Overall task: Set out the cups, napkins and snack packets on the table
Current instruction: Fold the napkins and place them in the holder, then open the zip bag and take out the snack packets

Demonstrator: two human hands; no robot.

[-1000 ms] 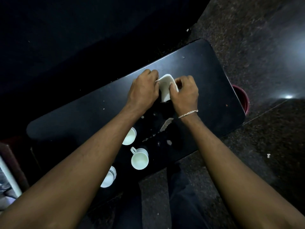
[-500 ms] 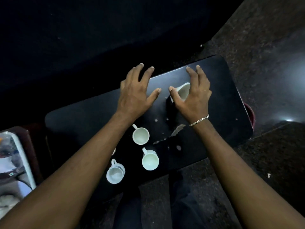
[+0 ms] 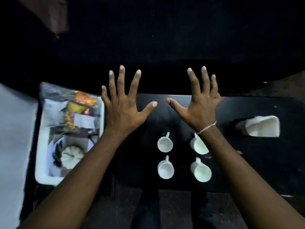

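I see both hands held out over the dark table (image 3: 247, 171), palms down and holding nothing. My left hand (image 3: 123, 109) has all its fingers spread wide, and my right hand (image 3: 200, 108), with a chain bracelet (image 3: 207, 127) at the wrist, is splayed the same way; the two thumbs point at each other with a bare gap between them. Whether the palms touch the tabletop or hover above it I cannot tell. Four white cups stand in a square on the table, nearer to me than the hands: one far-left cup (image 3: 165, 143) below the gap between the thumbs, a far-right cup (image 3: 199, 145) partly hidden under my right wrist, a near-left cup (image 3: 165, 169) and a near-right cup (image 3: 201, 171) closer to the table's front edge. All are upright, mouths up, none touching a hand. The folded white napkin (image 3: 262, 126) lies on the table out to the right of my right hand, well apart from it. To the left of my left hand, just past the little finger, a white bin (image 3: 41, 146) holds the snack packets (image 3: 79, 111), orange and yellow among clear wrapping, and a small white pumpkin (image 3: 71, 155) nearer my forearm.
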